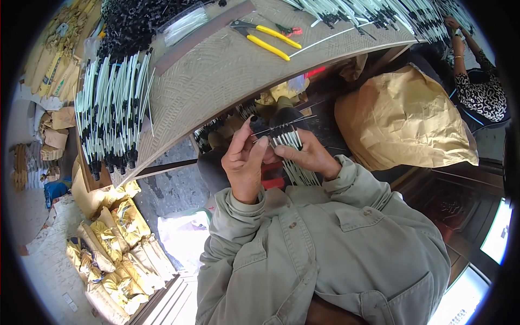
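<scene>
In front of my chest, my right hand (311, 155) is closed around a small bundle of thin white rods with black ends (298, 172). The black ends point up and away from me, and the white lengths hang down past my palm. My left hand (245, 165) is beside it, thumb and fingers pinched together next to the black ends. A thin dark rod or wire (264, 131) passes near its fingertips and across the bundle's top. What exactly the left fingers grip is too small to make out.
Yellow-handled pliers (271, 40) lie on the patterned table (184, 103). Bundled white rods (114, 108) stand at its left, more rods (357, 11) at the far right. A brown paper sack (406, 119) is on my right, wrapped packages (116, 254) at lower left. Another person (479, 89) works at far right.
</scene>
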